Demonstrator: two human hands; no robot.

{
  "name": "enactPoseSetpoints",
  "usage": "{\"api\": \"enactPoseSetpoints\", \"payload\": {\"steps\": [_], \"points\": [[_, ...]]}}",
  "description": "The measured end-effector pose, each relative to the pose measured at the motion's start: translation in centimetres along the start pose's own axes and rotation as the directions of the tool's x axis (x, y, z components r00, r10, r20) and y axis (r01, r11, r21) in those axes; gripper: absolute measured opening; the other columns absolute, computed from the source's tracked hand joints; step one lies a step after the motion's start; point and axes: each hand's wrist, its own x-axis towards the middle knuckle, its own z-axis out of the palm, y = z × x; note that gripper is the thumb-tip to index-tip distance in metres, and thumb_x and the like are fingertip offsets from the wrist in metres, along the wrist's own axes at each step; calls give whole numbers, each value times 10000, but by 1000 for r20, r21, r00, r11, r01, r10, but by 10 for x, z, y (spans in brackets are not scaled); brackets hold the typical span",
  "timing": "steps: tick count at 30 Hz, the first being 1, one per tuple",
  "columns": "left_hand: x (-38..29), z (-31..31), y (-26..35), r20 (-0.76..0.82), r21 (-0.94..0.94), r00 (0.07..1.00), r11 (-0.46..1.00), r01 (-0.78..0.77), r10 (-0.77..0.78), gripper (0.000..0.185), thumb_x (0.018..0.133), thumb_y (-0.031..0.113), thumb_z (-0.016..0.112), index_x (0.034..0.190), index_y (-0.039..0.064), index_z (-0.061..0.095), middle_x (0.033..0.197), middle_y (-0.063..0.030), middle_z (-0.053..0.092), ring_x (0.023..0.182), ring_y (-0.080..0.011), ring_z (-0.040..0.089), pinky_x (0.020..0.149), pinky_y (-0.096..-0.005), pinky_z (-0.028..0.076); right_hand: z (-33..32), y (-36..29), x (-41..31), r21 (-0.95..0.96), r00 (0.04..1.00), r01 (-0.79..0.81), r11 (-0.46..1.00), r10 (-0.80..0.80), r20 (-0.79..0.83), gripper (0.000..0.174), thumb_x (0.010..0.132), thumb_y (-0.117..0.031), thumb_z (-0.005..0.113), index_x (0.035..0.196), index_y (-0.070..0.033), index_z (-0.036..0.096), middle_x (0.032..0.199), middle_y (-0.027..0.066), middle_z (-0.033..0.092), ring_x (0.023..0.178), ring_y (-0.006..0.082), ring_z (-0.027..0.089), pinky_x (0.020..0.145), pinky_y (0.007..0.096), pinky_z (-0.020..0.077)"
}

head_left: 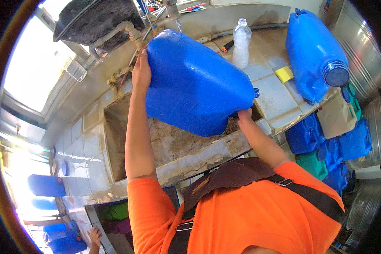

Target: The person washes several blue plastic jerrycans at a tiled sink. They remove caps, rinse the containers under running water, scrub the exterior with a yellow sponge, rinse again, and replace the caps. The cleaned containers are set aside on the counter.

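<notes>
Over the tiled sink basin (177, 147), I hold a large blue plastic jerrycan (197, 76) on a tilt. My left hand (141, 71) presses flat against its upper left end. My right hand (245, 115) is at its lower right side by the handle, its fingers mostly hidden behind the can. A small dark cap (256, 92) sits at the can's right corner. Water runs from a tap (179, 26) at the far end of the can; whether it enters an opening cannot be told.
On the counter at right stand a clear plastic bottle (241, 44), a yellow sponge (284, 74) and another blue jerrycan (317, 54). More jerrycans (336, 114) fill the floor below. Pipes (127, 31) run at upper left. Another person's hand (95, 235) shows at lower left.
</notes>
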Motion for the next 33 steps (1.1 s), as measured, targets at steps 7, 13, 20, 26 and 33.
{"api": "enactPoseSetpoints", "payload": {"steps": [7, 13, 20, 26, 33], "points": [[23, 8, -13, -100, -61, 990, 994, 91, -97, 658, 944, 524, 281, 1239, 7, 562, 1293, -226, 540, 1206, -393, 488, 1011, -433, 359, 13, -20, -28, -56, 874, 484, 873, -486, -14, 125, 869, -66, 574, 968, -5, 618, 1095, 84, 580, 955, 165, 557, 833, 332, 437], [1, 46, -100, -78, -813, 924, 561, 158, -373, 582, 969, 453, 313, 1268, -4, 515, 1219, -148, 554, 1053, -258, 534, 975, -389, 392, 42, -98, -31, -386, 505, 829, 404, -837, 209, 200, 739, -80, 648, 926, -15, 680, 1156, 211, 515, 1117, 323, 482, 989, 398, 377], [-67, 31, -99, -369, -585, 793, 784, 208, -485, 500, 984, 379, 374, 1241, -13, 547, 1238, -140, 563, 1140, -265, 525, 1012, -379, 380, 67, -102, -34, -433, 463, 857, 279, -786, 411, 263, 662, -105, 671, 911, -24, 695, 1213, 248, 484, 1156, 366, 456, 997, 411, 382], [-94, 3, 2, 12, 85, 898, 894, -439, 440, 516, 854, 309, 628, 1265, 12, 532, 1324, -161, 524, 1220, -299, 494, 1044, -412, 356, 104, -92, -73, -488, 434, 862, 139, -699, 568, 356, 598, -101, 732, 947, -43, 698, 1257, 196, 477, 1160, 384, 489, 948, 412, 449], [-127, -6, 87, 137, 319, 934, 878, -357, 330, 627, 696, 336, 732, 1233, 62, 556, 1265, -159, 535, 1260, -341, 435, 1066, -461, 337, 156, -84, -109, -424, 343, 906, -1, -584, 735, 383, 602, -129, 759, 979, -93, 699, 1252, 146, 499, 1133, 339, 531, 909, 408, 478]]}}
